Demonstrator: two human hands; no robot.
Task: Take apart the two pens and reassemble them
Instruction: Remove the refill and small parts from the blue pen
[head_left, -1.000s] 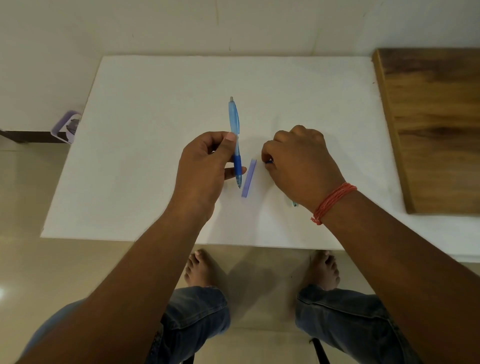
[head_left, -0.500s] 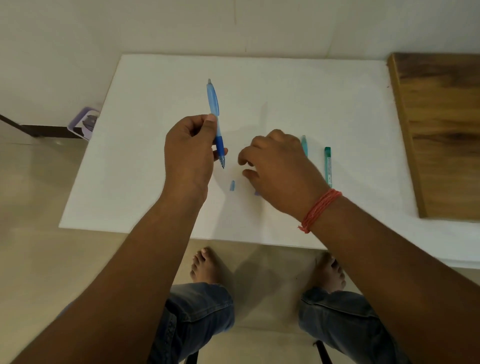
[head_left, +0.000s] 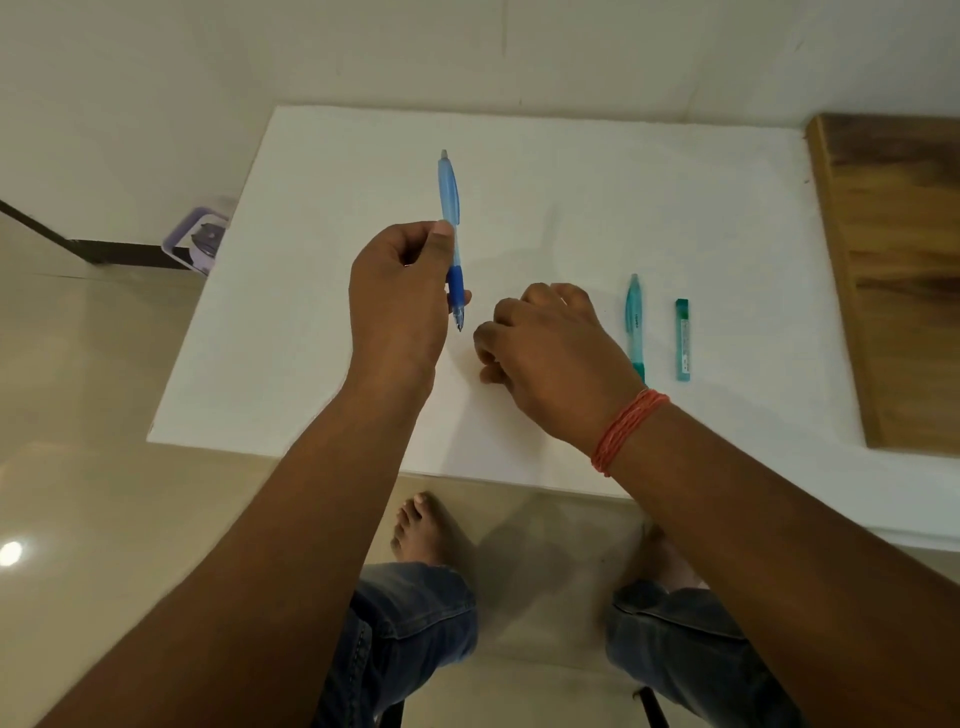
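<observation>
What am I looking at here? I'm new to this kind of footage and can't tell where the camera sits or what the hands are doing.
There is no machine, just a person filmed by a camera worn on their head, looking down at their own arms, knees and feet. The left hand grips a blue pen above the white table, tip pointing down. The right hand, with an orange thread at the wrist, has its fingers curled low over the table; whether it holds anything is hidden. On the table to its right lie a teal pen and a small teal case, side by side and apart. A wooden board lies at the far right.

White table (head_left: 571, 171), beige tiled floor (head_left: 78, 415)
</observation>
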